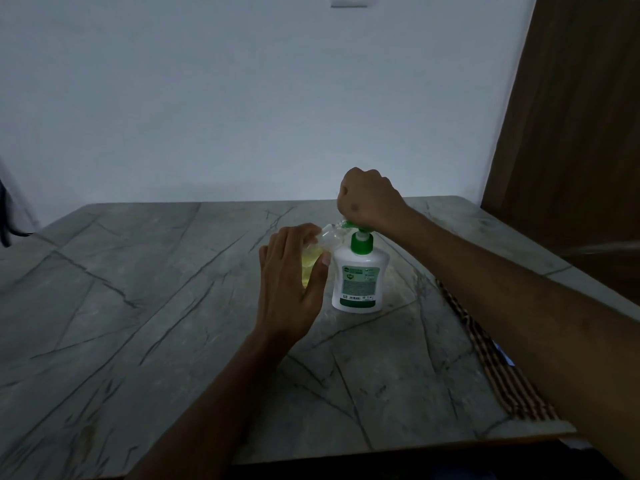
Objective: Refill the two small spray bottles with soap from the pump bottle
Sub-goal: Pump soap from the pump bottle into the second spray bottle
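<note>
A white pump bottle (359,278) with a green collar and green pump head stands upright on the marble table (145,306). My right hand (369,199) rests as a fist on top of the pump head. My left hand (294,282) holds a small clear spray bottle (317,252) with yellowish liquid inside, tilted so its open neck sits right under the pump's spout. Most of the small bottle is hidden behind my fingers. A second small spray bottle is not visible.
A striped cloth (498,362) lies along the table's right edge under my right forearm. A brown wooden door (571,116) stands at the right. A pale wall runs behind the table. A dark object (5,216) shows at the far left.
</note>
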The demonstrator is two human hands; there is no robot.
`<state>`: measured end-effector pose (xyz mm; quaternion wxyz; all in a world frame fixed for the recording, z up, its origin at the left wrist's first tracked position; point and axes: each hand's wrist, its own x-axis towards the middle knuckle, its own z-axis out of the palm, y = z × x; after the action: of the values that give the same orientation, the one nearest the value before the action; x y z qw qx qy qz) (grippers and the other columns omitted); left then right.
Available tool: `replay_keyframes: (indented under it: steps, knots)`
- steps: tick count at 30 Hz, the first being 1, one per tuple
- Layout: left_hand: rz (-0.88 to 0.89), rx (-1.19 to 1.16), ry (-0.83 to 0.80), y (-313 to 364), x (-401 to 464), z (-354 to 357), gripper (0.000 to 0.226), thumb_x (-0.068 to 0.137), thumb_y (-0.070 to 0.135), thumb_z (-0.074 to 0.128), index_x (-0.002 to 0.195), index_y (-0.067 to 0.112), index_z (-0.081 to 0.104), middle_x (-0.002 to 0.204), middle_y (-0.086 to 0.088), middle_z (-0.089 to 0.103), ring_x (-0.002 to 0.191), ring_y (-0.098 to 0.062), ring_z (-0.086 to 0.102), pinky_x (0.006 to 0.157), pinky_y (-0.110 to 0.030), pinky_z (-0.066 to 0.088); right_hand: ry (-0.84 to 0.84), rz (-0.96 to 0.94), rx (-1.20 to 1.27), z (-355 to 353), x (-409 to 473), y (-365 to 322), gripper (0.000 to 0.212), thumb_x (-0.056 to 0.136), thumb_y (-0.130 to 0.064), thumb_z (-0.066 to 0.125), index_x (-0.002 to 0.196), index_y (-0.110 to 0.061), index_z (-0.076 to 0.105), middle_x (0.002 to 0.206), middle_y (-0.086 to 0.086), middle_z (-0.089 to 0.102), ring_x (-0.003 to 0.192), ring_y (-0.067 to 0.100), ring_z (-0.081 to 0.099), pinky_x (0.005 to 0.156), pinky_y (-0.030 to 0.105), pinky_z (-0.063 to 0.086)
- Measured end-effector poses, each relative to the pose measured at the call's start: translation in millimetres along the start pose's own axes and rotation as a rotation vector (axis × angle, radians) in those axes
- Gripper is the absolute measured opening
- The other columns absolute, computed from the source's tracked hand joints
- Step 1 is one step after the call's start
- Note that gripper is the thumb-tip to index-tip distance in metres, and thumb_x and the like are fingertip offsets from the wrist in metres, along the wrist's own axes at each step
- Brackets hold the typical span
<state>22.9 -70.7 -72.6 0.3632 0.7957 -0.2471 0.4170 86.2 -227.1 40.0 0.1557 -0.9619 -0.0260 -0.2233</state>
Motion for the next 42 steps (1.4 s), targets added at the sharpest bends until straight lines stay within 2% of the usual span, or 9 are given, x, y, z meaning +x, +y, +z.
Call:
replay_keyframes:
  steps: [9,14,19,23,29,32,35,39,42]
  knots:
    - [-0.006,-0.005,0.005,1,0,0,0.029,0.096,0.030,0.052,0.122,0.016,0.054,0.116,0.002,0.057,0.102,-0.011,0.051,0.088,-0.028,0.039,-0.007,-0.033,-0.021,-9,1,-3,0.011,0.089,-0.013,0.059,0.095,-0.006,0.065,0.093,0.012,0.066,0.083,0.030,0.066,0.078,0.042,0.061]
    - [-0.008,-0.002,-0.005,-1,0,-1,0.030,0.096,0.029,0.053,0.122,0.014,0.056,0.115,0.002,0.058,0.103,-0.013,0.052,0.088,-0.028,0.038,-0.033,0.007,0.024,-2,-2,-2,0.017,0.090,-0.012,0.058,0.099,-0.003,0.070,0.094,0.013,0.069,0.083,0.030,0.067,0.079,0.043,0.062]
    - [-0.007,-0.010,-0.014,0,1,-2,0.033,0.096,0.034,0.049,0.122,0.015,0.056,0.116,0.002,0.058,0.103,-0.012,0.052,0.089,-0.027,0.037,-0.027,0.011,-0.005,-3,-3,-1,0.012,0.092,-0.013,0.058,0.097,-0.005,0.066,0.083,0.007,0.059,0.074,0.024,0.058,0.069,0.036,0.055]
    - [-0.003,-0.028,0.000,1,1,-2,0.034,0.095,0.035,0.049,0.121,0.014,0.056,0.115,0.002,0.058,0.103,-0.012,0.053,0.088,-0.029,0.039,-0.009,-0.012,0.006,-9,-1,-4,0.013,0.091,-0.014,0.058,0.098,-0.005,0.065,0.091,0.009,0.063,0.082,0.028,0.062,0.076,0.039,0.057]
    - [-0.004,-0.017,-0.014,0,0,-2,0.034,0.096,0.035,0.049,0.120,0.012,0.057,0.114,0.000,0.059,0.101,-0.015,0.054,0.087,-0.031,0.038,-0.047,0.043,0.071,-1,-6,-2,0.015,0.088,-0.015,0.059,0.092,-0.004,0.068,0.089,0.012,0.070,0.082,0.030,0.069,0.078,0.044,0.063]
    - [-0.003,-0.018,-0.016,1,0,-2,0.035,0.096,0.035,0.048,0.121,0.012,0.058,0.115,0.000,0.059,0.102,-0.016,0.054,0.088,-0.031,0.038,-0.044,0.027,0.024,-6,-6,-4,0.010,0.090,-0.014,0.059,0.087,-0.005,0.062,0.080,0.007,0.061,0.076,0.027,0.062,0.068,0.035,0.055]
    - [-0.005,-0.020,-0.004,1,1,-2,0.034,0.096,0.034,0.049,0.121,0.014,0.056,0.115,0.001,0.058,0.101,-0.014,0.054,0.087,-0.032,0.040,-0.032,-0.011,-0.009,-12,-6,-9,0.015,0.090,-0.013,0.059,0.077,-0.010,0.054,0.078,0.006,0.056,0.077,0.028,0.062,0.064,0.033,0.047]
    - [-0.003,-0.021,-0.003,1,1,-3,0.033,0.095,0.033,0.050,0.121,0.013,0.056,0.114,0.001,0.059,0.101,-0.014,0.053,0.087,-0.030,0.039,-0.022,-0.004,-0.017,-8,-6,-8,0.009,0.094,-0.014,0.059,0.099,-0.007,0.063,0.091,0.008,0.059,0.081,0.026,0.059,0.069,0.034,0.049]
    - [-0.006,-0.013,-0.007,0,1,-2,0.033,0.095,0.033,0.050,0.120,0.013,0.057,0.114,0.001,0.059,0.101,-0.013,0.052,0.088,-0.029,0.038,-0.022,0.008,-0.014,-3,-9,-5,0.012,0.094,-0.015,0.059,0.103,-0.008,0.063,0.092,0.008,0.055,0.080,0.026,0.055,0.070,0.034,0.048]
